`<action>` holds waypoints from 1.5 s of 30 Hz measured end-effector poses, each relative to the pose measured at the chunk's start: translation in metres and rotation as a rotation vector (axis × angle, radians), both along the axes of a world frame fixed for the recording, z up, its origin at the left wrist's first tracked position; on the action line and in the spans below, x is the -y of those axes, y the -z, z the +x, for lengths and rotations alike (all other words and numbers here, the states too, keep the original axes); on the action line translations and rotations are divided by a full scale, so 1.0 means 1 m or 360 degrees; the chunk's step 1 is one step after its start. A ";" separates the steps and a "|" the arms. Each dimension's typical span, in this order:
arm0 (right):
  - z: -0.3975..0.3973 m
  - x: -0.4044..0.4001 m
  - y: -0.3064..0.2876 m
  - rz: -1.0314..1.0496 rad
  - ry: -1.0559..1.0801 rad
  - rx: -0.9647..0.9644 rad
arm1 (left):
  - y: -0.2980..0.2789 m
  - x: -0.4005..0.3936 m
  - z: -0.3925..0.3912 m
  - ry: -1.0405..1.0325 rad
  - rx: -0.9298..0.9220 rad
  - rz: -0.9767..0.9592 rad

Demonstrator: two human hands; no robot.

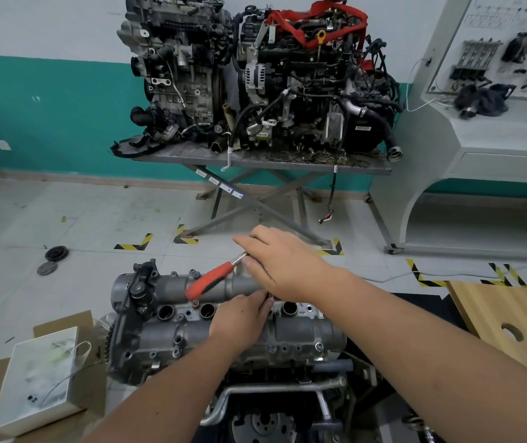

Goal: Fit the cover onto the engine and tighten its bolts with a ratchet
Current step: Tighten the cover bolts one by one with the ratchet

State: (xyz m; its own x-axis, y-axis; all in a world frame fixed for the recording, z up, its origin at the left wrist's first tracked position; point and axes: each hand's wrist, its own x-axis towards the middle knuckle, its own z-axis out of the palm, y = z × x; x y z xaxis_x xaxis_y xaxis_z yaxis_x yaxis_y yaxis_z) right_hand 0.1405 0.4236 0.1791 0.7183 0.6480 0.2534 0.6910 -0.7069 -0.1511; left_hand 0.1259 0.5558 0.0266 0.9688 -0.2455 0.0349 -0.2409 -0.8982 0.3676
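Note:
The grey metal cover (172,330) lies on top of the engine (265,420) in the lower middle, with round plug holes along its centre and bolts (318,346) along its near edge. A ratchet (212,279) with a red and black handle slants up over the cover's far side. My right hand (283,266) covers the ratchet's head end and holds it there. My left hand (239,318) rests on the cover's middle, fingers pinched at a spot under the right hand; what they pinch is hidden.
A white box (36,375) on cardboard sits left of the engine. A wooden board (511,321) with a hole lies at right. Two more engines (255,75) stand on a scissor table behind. Round metal discs (52,259) lie on the floor at left.

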 end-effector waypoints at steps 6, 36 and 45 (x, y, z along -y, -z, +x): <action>0.010 -0.009 -0.019 0.0493 0.0632 -0.0734 | 0.007 -0.002 0.000 0.0033 0.0099 -0.0041; -0.006 0.002 0.009 -0.0093 0.0232 0.0246 | -0.001 0.000 -0.002 -0.0004 0.0013 0.0016; 0.008 -0.013 -0.015 0.0338 0.0649 -0.0555 | -0.001 -0.002 -0.003 0.0039 0.0025 -0.0025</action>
State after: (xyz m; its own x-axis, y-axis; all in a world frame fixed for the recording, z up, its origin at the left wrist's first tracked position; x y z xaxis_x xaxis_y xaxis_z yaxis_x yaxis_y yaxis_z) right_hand 0.1481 0.4369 0.1946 0.9638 0.2616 0.0511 0.2526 -0.8350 -0.4889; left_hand 0.1232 0.5580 0.0272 0.9618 -0.2684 0.0544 -0.2686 -0.8862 0.3776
